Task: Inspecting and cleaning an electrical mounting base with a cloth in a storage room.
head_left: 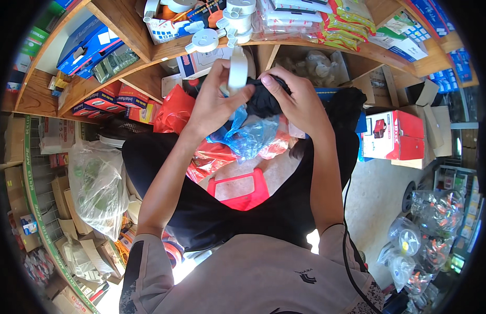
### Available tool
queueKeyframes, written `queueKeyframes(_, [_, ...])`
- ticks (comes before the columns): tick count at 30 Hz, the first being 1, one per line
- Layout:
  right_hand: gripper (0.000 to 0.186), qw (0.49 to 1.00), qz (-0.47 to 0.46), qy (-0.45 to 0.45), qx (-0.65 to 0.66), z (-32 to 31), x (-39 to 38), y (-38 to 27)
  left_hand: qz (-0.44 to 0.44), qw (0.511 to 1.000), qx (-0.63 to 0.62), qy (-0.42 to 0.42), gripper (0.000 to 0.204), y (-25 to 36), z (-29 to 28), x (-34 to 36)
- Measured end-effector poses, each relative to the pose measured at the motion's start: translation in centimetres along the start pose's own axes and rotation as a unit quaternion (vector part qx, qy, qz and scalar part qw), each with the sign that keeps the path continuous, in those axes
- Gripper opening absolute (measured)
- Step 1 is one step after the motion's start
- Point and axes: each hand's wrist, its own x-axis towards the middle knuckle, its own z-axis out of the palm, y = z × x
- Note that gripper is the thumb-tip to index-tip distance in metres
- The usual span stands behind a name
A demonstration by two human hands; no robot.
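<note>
In front of the shelf, my left hand closes its fingers on a white round plastic piece, seen nearly edge-on and a little blurred. It resembles the round white conduit boxes on the shelf edge just beyond. Close beside it, my right hand grips a crumpled black bundle, cloth or bag, I cannot tell which. My left thumb reaches to the bundle's near edge. Below both hands lie a blue plastic bag and red plastic bags.
A curved wooden shelf with packets and boxes spans the far side. Between my legs stands a red plastic stool. A red and white box is at the right, a large clear bag at the left, and bagged goods lie lower right.
</note>
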Motion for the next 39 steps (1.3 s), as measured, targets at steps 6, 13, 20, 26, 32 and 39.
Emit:
queueKeyframes(6, [0.037,0.997,-0.011,0.014,0.069,-0.8,0.0,1.4,0.052,0.990,0.104,0.080,0.042,1.5,-2.0,0.4])
queueKeyframes(13, [0.039,1.000,-0.002,0.001,0.028,0.1,-0.1,-0.3,0.001,0.989,0.147,-0.026,0.052,0.6,0.2,-0.5])
queueKeyframes(20, [0.041,0.989,0.094,-0.041,0.104,0.2,0.0,-0.4,0.030,0.979,0.185,0.079,0.036,2.4,-0.9,-0.1])
queueKeyframes(26, [0.055,0.984,0.073,-0.090,0.132,0.8,0.0,0.1,0.091,0.949,0.203,0.225,0.042,1.5,-3.4,0.1])
queueKeyframes(32, [0.046,0.989,0.095,-0.104,0.046,0.7,0.2,0.2,0.136,0.931,0.226,0.253,0.042,1.0,-4.2,0.2])
queueKeyframes(39, [0.048,0.988,-0.029,-0.001,-0.150,0.2,-0.2,2.8,0.145,0.935,0.128,0.297,0.039,1.5,-4.4,0.7])
